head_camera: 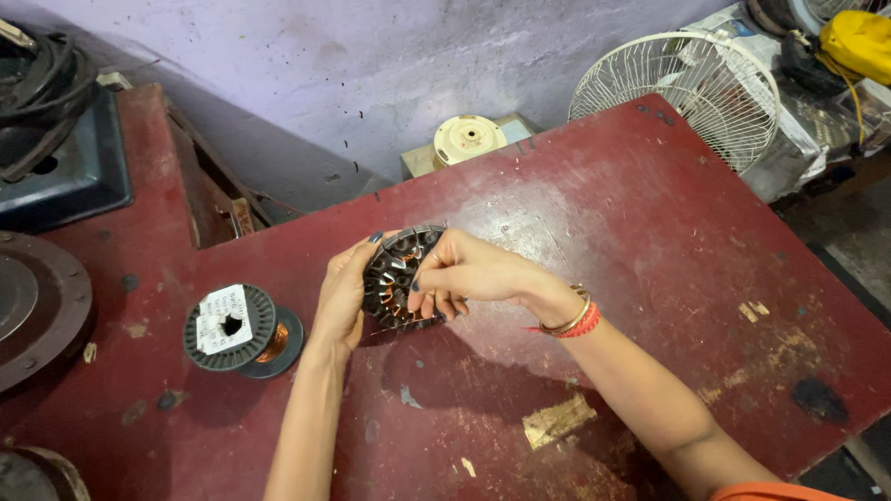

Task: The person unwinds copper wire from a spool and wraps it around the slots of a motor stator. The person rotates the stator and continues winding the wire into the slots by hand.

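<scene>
Two hands grip one stator (401, 278) above the red surface (650, 232): left hand (342, 301) cupped around its left rim, right hand (459, 274) pinching its right face. Wire spool (232, 327) lies left of the stator.

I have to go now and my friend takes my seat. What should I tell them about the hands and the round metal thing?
Left hand: cups the round motor core from behind, holding it upright above the red table.
Right hand: fingertips are on the core's front face, at the copper windings.
Nearby: a spool of copper wire lies on the table to the left, apart from both hands.
Done: several slots already show copper coils.
Left: I cannot tell whether every slot is wound; check round the core. A thin wire seems to trail from its lower edge, so keep hold of it.
</scene>
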